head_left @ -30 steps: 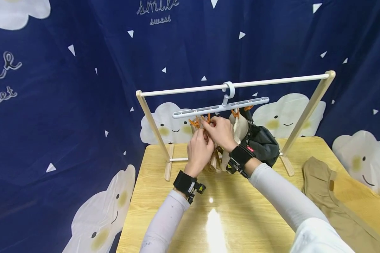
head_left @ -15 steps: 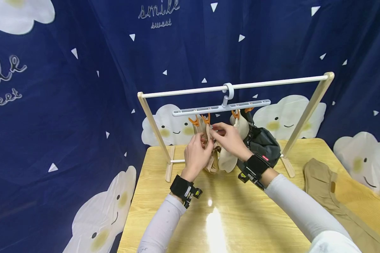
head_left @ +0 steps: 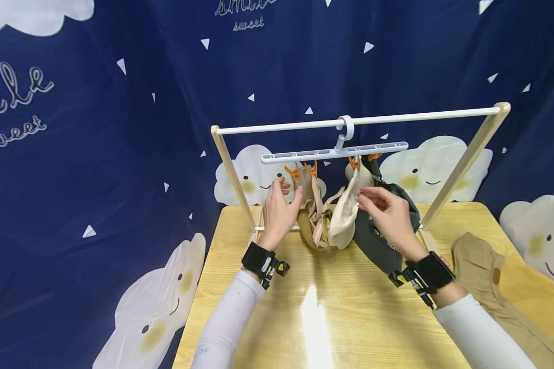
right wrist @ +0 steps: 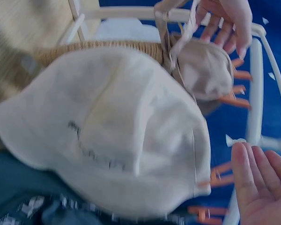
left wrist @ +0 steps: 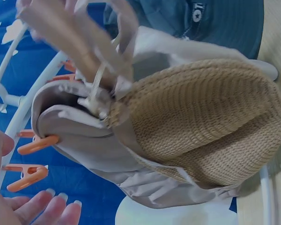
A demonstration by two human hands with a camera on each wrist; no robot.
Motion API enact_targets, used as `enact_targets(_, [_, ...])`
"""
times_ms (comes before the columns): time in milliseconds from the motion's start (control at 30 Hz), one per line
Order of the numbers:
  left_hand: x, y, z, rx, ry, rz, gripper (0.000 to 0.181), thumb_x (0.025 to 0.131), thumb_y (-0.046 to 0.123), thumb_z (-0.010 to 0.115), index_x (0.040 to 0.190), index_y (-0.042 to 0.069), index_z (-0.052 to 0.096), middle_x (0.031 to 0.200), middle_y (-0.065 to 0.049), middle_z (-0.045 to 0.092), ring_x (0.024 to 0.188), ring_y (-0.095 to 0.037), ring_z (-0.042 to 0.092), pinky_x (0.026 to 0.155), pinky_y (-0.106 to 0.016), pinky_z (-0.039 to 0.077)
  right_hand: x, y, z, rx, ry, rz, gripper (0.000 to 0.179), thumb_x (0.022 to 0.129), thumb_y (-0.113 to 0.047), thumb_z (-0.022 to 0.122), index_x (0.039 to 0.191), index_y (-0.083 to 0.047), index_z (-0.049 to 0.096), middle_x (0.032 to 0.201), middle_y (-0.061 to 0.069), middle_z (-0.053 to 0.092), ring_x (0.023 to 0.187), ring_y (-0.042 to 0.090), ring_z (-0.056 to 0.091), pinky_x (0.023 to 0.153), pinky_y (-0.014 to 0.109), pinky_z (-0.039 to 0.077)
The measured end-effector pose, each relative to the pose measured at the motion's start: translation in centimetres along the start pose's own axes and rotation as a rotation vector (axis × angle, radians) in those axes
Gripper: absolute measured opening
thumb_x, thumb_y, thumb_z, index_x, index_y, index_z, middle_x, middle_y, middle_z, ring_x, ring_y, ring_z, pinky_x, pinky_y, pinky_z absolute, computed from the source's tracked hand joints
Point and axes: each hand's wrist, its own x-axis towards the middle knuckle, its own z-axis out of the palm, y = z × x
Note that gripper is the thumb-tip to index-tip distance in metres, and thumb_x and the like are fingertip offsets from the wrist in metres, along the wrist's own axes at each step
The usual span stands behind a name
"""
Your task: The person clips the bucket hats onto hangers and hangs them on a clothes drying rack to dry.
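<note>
My left hand [head_left: 279,210] is raised beside a woven straw hat [head_left: 307,230] with beige fabric and straps, its fingers spread and holding nothing. Two orange clips [head_left: 311,169] hang this hat from the left part of a pale hanger [head_left: 300,157]. To the right, a white bucket hat [right wrist: 107,108] with dark lettering hangs from another orange clip [head_left: 354,163]. My right hand [head_left: 390,218] is beside that hat, its fingers loosely bent in the head view and straighter in the right wrist view, with nothing held. A dark cap [head_left: 374,241] hangs partly behind this hand.
The hanger hooks over the white bar [head_left: 277,126] of a wooden-legged rack on a wood table [head_left: 351,318]. Khaki clothing [head_left: 477,261] and a mustard-yellow cloth [head_left: 535,292] lie at the right. A blue cloud-print curtain [head_left: 166,128] stands behind.
Both hands have let go of the beige straps and moved apart, left hand leftward and right hand rightward. The straps now hang loose, and the white hat and dark cap show more fully.
</note>
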Motion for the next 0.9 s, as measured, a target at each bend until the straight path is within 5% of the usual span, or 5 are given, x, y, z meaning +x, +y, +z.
enact_targets(100, [1.2,0.4,0.3,-0.058,-0.003,-0.020,0.062,0.100,0.048,0.063,0.143,0.005,0.051,0.128,-0.008,0.068,0.113,-0.023,0.067,0.094,-0.043,0.052,-1.2,0.6,-2.7,0.020,0.079,0.019,0.024,0.100,0.004,0.065,0.122,0.013,0.068,0.105,0.025,0.076,0.085,0.001,0.074,0.077,0.014,0.055])
enact_targets(300, [2.8,0.7,0.8,-0.165,-0.023,-0.031,0.068,0.098,0.049,0.068,0.147,0.005,0.048,0.130,-0.011,0.066,0.118,-0.026,0.065,0.096,-0.042,0.052,-4.1,3.8,-8.0,-0.073,0.230,0.116,0.026,0.101,-0.007,0.068,0.123,0.006,0.071,0.097,-0.020,0.073,0.086,-0.006,0.071,0.076,0.008,0.051])
enact_targets(700, [4.3,0.2,1.3,-0.392,-0.061,-0.026,0.056,0.102,0.038,0.067,0.144,0.009,0.046,0.121,-0.012,0.063,0.110,-0.023,0.065,0.090,-0.035,0.056,-10.2,14.8,-19.2,-0.315,0.370,0.489,0.037,0.102,-0.018,0.066,0.134,0.000,0.068,0.090,-0.041,0.055,0.084,-0.022,0.052,0.075,0.003,0.037])
enact_targets(800, [4.4,0.0,1.5,-0.411,-0.066,-0.042,0.055,0.103,0.036,0.067,0.144,0.009,0.045,0.121,-0.012,0.065,0.110,-0.023,0.064,0.090,-0.035,0.054,-11.5,17.7,-21.5,-0.441,0.341,0.533,0.043,0.103,-0.020,0.061,0.138,0.004,0.063,0.101,-0.027,0.064,0.086,-0.026,0.042,0.079,0.002,0.035])
enact_targets(900, [4.4,0.0,1.6,-0.423,-0.064,-0.055,0.052,0.103,0.034,0.068,0.141,0.007,0.046,0.114,-0.010,0.065,0.104,-0.021,0.064,0.086,-0.033,0.053,-12.4,19.9,-23.6,-0.553,0.254,0.529,0.050,0.105,-0.020,0.056,0.145,0.011,0.052,0.133,0.011,0.069,0.115,0.001,0.063,0.103,0.013,0.040])
